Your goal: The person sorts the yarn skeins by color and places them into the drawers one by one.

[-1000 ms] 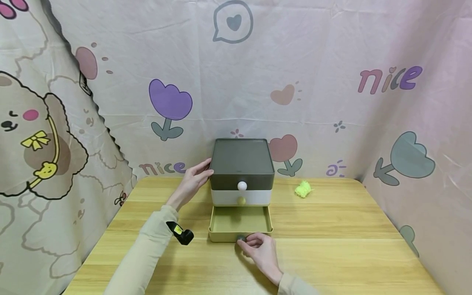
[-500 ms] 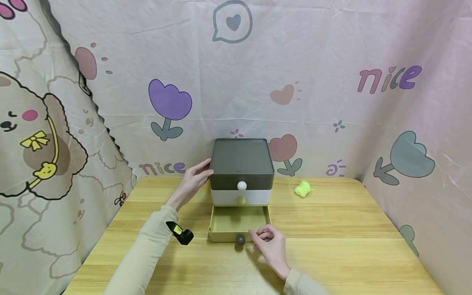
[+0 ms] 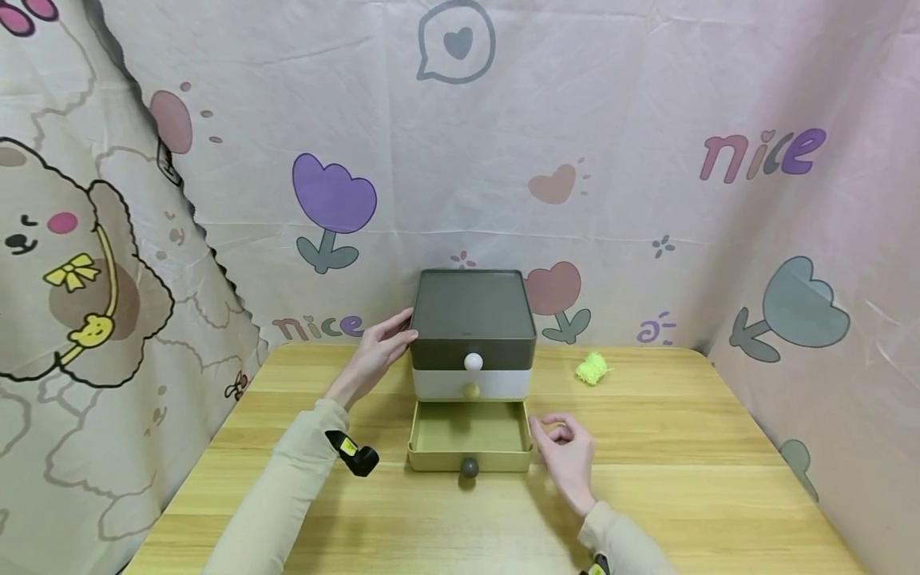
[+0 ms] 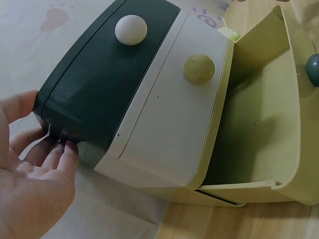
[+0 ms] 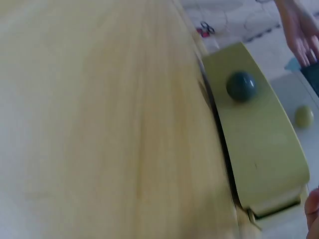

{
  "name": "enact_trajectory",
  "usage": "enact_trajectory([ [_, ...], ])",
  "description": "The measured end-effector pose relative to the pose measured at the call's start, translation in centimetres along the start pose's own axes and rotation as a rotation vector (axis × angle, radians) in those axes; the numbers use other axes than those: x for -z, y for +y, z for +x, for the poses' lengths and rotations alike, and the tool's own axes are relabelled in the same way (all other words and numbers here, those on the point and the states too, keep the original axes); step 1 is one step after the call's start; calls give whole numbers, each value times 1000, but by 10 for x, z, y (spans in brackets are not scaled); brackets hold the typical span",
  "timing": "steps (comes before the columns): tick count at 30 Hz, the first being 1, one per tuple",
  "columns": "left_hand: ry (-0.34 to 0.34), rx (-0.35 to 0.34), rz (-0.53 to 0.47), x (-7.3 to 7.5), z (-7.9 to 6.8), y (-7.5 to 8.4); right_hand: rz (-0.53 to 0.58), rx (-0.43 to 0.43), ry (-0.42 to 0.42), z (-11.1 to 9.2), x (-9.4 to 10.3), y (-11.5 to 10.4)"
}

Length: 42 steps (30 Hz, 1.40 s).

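A small three-drawer box (image 3: 474, 307) with dark grey, white and olive tiers stands at the table's back middle. Its olive bottom drawer (image 3: 469, 461) is pulled out, showing a bare inside in the left wrist view; a dark round knob (image 5: 241, 86) sits on its front. My left hand (image 3: 375, 355) rests against the left side of the dark top tier, thumb near the front corner and fingertips on the side (image 4: 42, 184). Beside the drawer's right front corner, my right hand (image 3: 568, 459) hovers with loosely bent fingers and nothing in them.
A fuzzy yellow-green ball (image 3: 592, 369) lies on the wooden table (image 3: 683, 479) to the right of the box. Behind the table hangs a printed curtain (image 3: 460, 160). The white tier and dark tier are closed, with an olive knob (image 4: 199, 68) and a white knob (image 4: 131, 30).
My right hand has let go of the dark knob and moved right and slightly back, past the drawer's corner. The drawer stays pulled out, and my left hand has kept its place.
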<state>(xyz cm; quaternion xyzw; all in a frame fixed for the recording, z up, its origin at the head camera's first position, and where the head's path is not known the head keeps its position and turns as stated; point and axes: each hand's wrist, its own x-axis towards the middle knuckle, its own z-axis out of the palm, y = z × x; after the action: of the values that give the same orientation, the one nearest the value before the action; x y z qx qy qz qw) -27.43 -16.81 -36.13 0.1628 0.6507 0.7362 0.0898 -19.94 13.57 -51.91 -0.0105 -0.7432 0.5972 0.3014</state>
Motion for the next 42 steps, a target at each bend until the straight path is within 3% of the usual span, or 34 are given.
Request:
enact_trajectory([
  [4, 6, 1, 2, -1, 1, 0, -25, 53, 85, 14, 7, 0],
  [7, 14, 2, 6, -1, 1, -1, -62, 81, 130, 29, 10, 31],
  [11, 20, 7, 6, -1, 1, -1, -76, 36, 160, 49, 14, 60],
  [16, 20, 17, -2, -1, 1, -1, -58, -29, 146, 65, 24, 49],
  [22, 19, 12, 1, -1, 1, -1, -190, -156, 125, 76, 30, 18],
  [32, 14, 7, 3, -1, 1, -1, -357, -207, 87, 92, 34, 31],
  [42, 18, 13, 9, -1, 1, -1, -378, -273, 97, 105, 31, 42],
])
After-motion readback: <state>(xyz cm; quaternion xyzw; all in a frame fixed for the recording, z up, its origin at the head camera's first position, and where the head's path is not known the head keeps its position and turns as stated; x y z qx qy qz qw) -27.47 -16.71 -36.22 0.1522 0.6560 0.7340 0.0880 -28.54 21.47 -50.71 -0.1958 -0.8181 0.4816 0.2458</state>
